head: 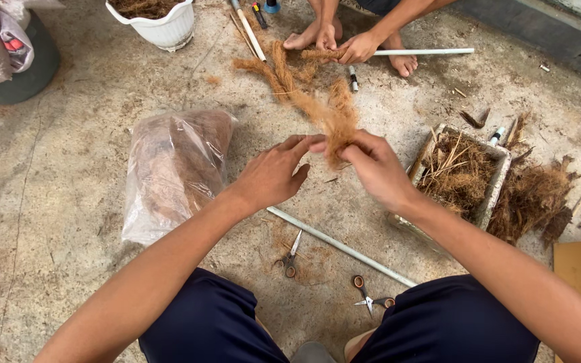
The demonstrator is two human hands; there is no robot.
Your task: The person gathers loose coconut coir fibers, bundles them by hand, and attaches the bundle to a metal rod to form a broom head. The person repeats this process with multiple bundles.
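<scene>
Concrete floor (68,168), grey and stained, carries everything. Largest on it, a clear plastic bag of brown fibre (173,171) lies left of the hands, bare floor beyond it. A fibre-filled rectangular tray (499,176) sits right, its near edge just beside the right forearm. A thin white pipe (341,247) runs between the knees, two small scissors (291,254) near it. The long brown coir rope (307,97) stretches to another person's hands (344,46). The right hand (374,168) pinches its frayed end; the left hand (274,176), fingers loosely extended, touches it.
</scene>
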